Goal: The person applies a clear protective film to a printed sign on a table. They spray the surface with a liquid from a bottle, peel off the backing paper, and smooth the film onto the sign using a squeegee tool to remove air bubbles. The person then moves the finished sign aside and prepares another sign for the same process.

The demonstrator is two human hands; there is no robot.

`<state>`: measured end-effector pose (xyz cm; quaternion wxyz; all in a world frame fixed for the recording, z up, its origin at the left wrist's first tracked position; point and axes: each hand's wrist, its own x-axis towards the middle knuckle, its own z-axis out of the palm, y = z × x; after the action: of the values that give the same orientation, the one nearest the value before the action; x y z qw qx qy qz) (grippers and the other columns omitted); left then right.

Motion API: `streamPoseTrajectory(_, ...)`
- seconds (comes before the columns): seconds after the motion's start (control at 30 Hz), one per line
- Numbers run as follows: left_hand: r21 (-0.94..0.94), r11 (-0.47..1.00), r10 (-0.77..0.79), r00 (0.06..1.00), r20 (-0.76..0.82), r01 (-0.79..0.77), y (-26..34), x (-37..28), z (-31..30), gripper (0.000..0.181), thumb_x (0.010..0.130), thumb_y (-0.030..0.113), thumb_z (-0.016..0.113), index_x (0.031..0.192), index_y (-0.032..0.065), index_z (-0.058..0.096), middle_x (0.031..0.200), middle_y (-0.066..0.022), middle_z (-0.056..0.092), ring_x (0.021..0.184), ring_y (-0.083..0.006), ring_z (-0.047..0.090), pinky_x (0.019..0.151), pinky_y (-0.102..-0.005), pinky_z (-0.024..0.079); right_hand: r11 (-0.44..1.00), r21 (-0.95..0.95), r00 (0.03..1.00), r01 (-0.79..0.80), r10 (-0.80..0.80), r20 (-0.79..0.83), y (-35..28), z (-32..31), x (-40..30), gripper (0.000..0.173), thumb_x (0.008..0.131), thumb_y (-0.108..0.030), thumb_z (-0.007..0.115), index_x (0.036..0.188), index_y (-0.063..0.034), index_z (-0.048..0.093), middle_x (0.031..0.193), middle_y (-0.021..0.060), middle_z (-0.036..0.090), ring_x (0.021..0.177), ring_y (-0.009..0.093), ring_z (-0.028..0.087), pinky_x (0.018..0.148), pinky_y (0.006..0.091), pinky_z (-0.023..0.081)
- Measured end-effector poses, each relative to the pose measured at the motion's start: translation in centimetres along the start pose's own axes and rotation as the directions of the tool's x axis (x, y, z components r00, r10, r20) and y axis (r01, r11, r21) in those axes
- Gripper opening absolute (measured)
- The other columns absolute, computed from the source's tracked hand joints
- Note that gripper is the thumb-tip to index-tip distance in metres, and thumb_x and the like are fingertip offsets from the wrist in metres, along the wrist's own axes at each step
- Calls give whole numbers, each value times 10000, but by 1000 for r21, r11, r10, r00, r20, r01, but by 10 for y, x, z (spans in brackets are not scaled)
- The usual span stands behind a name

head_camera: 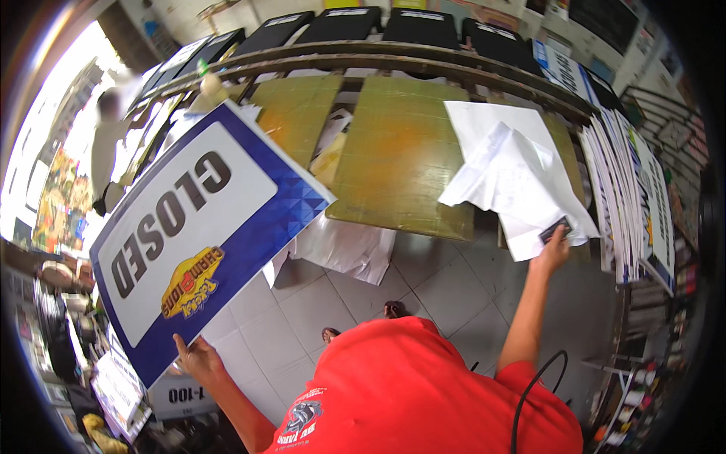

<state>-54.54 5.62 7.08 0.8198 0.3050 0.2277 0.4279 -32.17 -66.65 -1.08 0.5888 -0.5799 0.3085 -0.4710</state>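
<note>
My left hand (199, 358) grips the lower edge of a blue and white printed sign board (187, 227), thumb on its printed face. The board is held up at a slant and bears large dark lettering and a yellow logo. My right hand (553, 249) is closed around a small dark block-like tool (554, 228), whose exact kind I cannot tell. That hand is at the near corner of crumpled white sheets (499, 164), which lie over the right part of the worktable. Whether its fingers also pinch a sheet is unclear.
A yellowish worktable panel (402, 153) lies ahead, with wooden rails (385, 59) behind it. Black panels (340, 27) lean beyond the rails. Several boards (618, 193) stand stacked at right. White sheeting (346, 244) hangs below the table. A person (108, 142) stands at far left.
</note>
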Motion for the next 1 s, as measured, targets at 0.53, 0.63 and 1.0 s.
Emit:
streamPoseTrajectory(0.53,307,884,460,768,-445,-352,-54,-57,6,202,951,97,567,1152,77,563,1097,-44,625,994,-143,625,796,-325,562,805,-458,598,377,166,784,203,169,-87,455,918,-202,560,1291,52,503,1255,200,568,1103,305,580,961,404,464)
streamPoseTrajectory(0.63,465,827,536,689,-487,-315,-58,-63,-36,217,952,94,566,1168,73,557,1085,-35,625,983,-128,621,794,-308,552,778,-418,298,468,306,904,239,188,-167,457,911,-172,559,1308,42,483,1256,200,564,1119,308,570,972,401,453)
streamPoseTrajectory(1.0,987,-100,694,719,-23,129,8,-20,-193,165,882,119,591,1006,18,629,907,-204,651,801,-368,641,683,-436,496,792,-126,-51,598,194,980,248,221,-372,510,885,-64,556,1369,6,411,1259,200,548,1175,319,537,1013,388,415)
